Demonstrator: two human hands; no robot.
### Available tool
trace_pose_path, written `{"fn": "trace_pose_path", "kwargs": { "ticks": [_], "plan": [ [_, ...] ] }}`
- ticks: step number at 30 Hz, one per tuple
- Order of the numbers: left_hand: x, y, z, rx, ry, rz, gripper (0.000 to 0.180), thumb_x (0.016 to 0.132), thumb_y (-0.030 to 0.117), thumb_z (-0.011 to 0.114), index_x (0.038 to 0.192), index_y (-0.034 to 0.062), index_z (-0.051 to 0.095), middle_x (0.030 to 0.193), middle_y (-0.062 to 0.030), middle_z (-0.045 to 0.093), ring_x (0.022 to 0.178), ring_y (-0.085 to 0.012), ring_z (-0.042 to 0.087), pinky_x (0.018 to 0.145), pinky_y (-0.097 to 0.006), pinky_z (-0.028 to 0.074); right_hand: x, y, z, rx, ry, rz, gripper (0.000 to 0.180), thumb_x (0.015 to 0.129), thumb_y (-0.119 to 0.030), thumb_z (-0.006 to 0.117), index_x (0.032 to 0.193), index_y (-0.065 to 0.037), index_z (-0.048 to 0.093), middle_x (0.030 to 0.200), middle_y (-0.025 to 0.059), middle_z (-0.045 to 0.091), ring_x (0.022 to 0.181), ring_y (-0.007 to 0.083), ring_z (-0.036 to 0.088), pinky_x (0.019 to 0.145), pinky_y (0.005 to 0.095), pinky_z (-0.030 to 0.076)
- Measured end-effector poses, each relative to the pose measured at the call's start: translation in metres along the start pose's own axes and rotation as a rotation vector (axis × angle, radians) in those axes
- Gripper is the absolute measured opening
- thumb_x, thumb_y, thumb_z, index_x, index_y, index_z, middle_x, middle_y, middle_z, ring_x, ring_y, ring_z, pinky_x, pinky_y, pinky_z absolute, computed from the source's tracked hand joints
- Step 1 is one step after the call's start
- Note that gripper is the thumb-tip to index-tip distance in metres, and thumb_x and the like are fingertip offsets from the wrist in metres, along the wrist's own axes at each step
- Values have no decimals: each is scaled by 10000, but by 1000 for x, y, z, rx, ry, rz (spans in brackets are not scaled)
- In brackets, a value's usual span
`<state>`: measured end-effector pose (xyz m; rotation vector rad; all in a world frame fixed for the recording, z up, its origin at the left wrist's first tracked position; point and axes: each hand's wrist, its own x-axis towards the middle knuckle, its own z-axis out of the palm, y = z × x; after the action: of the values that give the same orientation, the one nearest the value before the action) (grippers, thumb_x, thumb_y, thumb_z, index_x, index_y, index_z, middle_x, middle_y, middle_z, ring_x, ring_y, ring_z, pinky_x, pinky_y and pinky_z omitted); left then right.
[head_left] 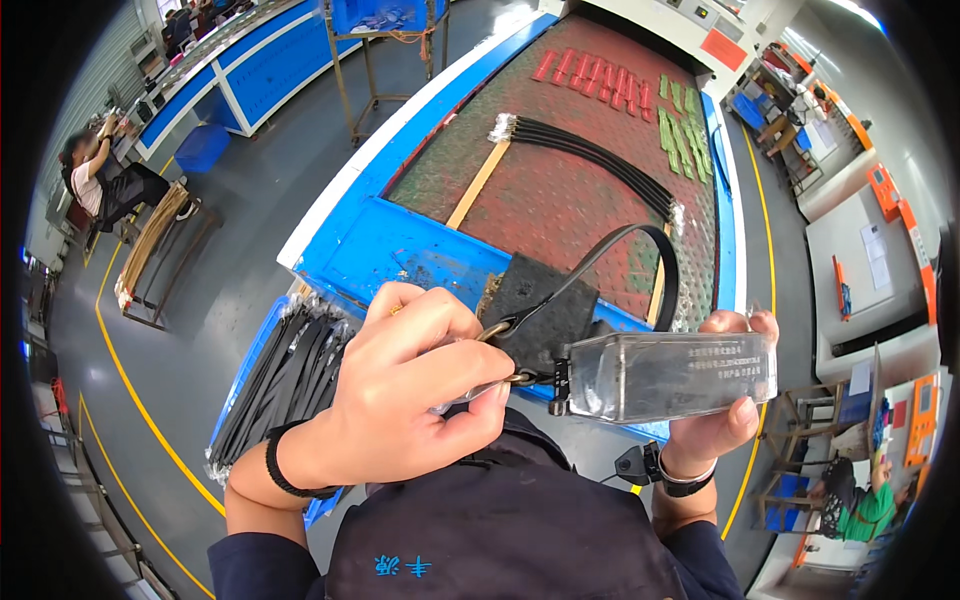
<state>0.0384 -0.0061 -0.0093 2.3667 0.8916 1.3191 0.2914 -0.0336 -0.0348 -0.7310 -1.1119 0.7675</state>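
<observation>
A long clear plastic bag (668, 373) with printed text is held level in front of my chest. My right hand (722, 420) grips its right end from beneath. My left hand (410, 385) pinches the bag's open left end, where metal hooks and a black clip poke out. A black strap (640, 250) loops up from that end and curves back down behind the bag. Under the loop a dark pad (540, 300) lies on the table's near edge.
The blue-edged work table (400, 250) carries a bundle of black straps (590, 150), a wooden strip, red pieces (595, 75) and green pieces (685, 130) at the far end. Bagged black straps (285, 370) fill a bin at my left. Other people work at both sides.
</observation>
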Motion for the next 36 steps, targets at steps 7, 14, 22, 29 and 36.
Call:
{"fn": "trace_pose_path", "kwargs": {
  "ticks": [7, 14, 22, 29, 36],
  "plan": [
    [1, 2, 0, 17, 0, 43, 202, 534, 15, 648, 730, 66, 639, 687, -42, 491, 613, -189, 452, 588, -304, 343, 1, -3, 12, -39, 44, 43, 752, 633, -434, 693, 1199, -60, 369, 965, 153, 527, 870, 213, 529, 729, 306, 459],
    [3, 2, -2, 21, 12, 93, 234, 504, 5, 654, 728, 69, 635, 693, -21, 496, 572, -162, 469, 598, -298, 347, 4, 0, 7, -41, -34, 22, 704, 691, -430, 612, 1219, -34, 365, 983, 142, 509, 875, 186, 520, 703, 286, 489],
    [-3, -5, -2, -24, 81, 95, 262, 493, 1, 662, 746, 65, 638, 707, -25, 525, 575, -159, 493, 602, -295, 355, -4, 3, -23, 154, -24, -60, 649, 754, -355, 552, 1265, -49, 293, 1093, 148, 449, 985, 256, 540, 757, 388, 526],
    [-7, -8, -3, -94, 79, 7, 212, 581, 26, 674, 787, 51, 629, 705, -57, 516, 635, -189, 501, 623, -301, 379, 5, -14, -25, 337, -82, -252, 611, 775, -288, 612, 1255, -62, 309, 1212, 131, 371, 1118, 313, 457, 945, 476, 416],
    [-48, -74, -3, -799, 442, -783, 94, 877, 151, 507, 868, 57, 511, 770, -33, 491, 640, -128, 455, 644, -271, 376, 10, 25, -63, 123, 306, -158, 613, 849, -229, 568, 1359, -77, 263, 1183, 116, 456, 1157, 278, 450, 974, 429, 384]
  ]
}}
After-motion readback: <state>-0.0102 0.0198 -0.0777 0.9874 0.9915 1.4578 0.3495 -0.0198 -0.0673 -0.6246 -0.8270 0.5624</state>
